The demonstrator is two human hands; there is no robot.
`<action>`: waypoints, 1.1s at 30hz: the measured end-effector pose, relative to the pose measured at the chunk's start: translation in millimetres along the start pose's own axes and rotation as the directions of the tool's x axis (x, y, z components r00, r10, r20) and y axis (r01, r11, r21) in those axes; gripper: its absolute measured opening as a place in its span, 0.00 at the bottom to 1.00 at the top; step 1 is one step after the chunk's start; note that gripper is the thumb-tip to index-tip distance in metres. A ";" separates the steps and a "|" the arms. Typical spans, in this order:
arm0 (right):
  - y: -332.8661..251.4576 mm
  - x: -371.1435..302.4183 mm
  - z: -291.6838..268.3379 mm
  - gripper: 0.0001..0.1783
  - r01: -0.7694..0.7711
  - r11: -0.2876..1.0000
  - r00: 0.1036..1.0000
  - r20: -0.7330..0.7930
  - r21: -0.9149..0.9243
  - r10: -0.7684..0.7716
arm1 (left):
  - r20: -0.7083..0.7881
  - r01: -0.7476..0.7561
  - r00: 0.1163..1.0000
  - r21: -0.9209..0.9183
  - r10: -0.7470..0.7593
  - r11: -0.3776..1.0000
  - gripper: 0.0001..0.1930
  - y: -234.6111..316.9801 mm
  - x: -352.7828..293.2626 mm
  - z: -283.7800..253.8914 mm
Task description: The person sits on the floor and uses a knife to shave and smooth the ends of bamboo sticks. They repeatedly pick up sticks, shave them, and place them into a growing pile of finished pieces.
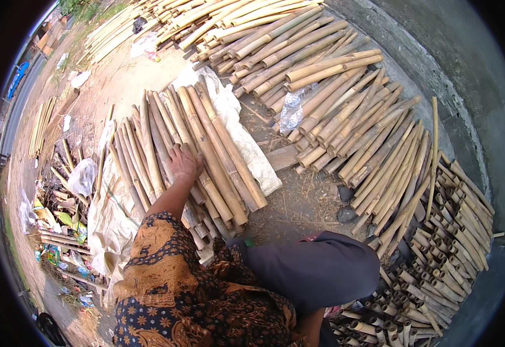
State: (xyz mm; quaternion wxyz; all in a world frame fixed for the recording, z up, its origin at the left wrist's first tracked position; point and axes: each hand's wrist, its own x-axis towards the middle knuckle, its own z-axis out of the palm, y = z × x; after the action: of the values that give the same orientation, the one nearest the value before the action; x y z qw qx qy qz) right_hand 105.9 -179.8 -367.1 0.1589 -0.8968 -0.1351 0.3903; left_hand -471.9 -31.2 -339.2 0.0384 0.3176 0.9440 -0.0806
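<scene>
My left hand (pixel 184 163) lies palm down on a stack of cut bamboo poles (pixel 220 182), its fingers spread over the poles near the middle of the stack. The poles are tan to brown, jointed, and lie side by side, pointing away from me. Beneath them spreads a dirty white plastic sheet (pixel 252 150), which shows on both sides of the stack. My left arm wears a brown and black patterned sleeve. Some bare skin shows at the lower edge beside my grey-trousered knee, but my right hand is out of view.
Long rows of bamboo poles (pixel 333 115) lie on the right beside a grey concrete wall (pixel 466 69). More poles (pixel 426 277) are piled at the lower right. On the left lie litter, a clear plastic bag (pixel 83 177) and loose sticks. Dark stones (pixel 346 215) sit near the right-hand row.
</scene>
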 end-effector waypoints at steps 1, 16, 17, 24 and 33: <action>0.3 -0.4 -0.1 0.23 -0.004 1.000 1.000 -0.003 0.006 0.004 | -0.058 0.037 0.998 -0.004 -0.037 0.999 0.36 -8.0 4.2 2.7; -1.6 0.3 -5.4 0.23 -0.013 0.998 1.000 0.026 0.068 0.011 | 0.245 0.625 0.775 -0.164 -0.583 0.763 0.36 -84.8 14.0 19.2; -3.0 -1.1 -5.9 0.23 -0.009 0.997 1.000 0.019 0.078 0.007 | 0.181 0.655 0.753 -0.120 -0.632 0.746 0.36 -80.1 16.8 20.6; -27.5 1.9 1.7 0.24 -0.043 0.992 0.993 -0.100 0.117 0.054 | -0.534 -0.464 0.803 -0.283 0.264 0.840 0.19 71.2 39.3 -11.5; -28.0 21.7 14.1 0.26 -0.052 0.950 0.992 -0.093 0.309 0.084 | -0.484 -0.718 0.122 -0.646 0.866 -0.260 0.17 456.6 -223.7 -124.3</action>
State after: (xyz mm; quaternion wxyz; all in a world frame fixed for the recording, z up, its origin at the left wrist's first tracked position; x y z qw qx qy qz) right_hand 106.4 -143.8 -379.5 0.2891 -0.8847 -0.0335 0.3642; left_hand -20.0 216.6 -247.5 0.2963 0.7881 0.3927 0.3701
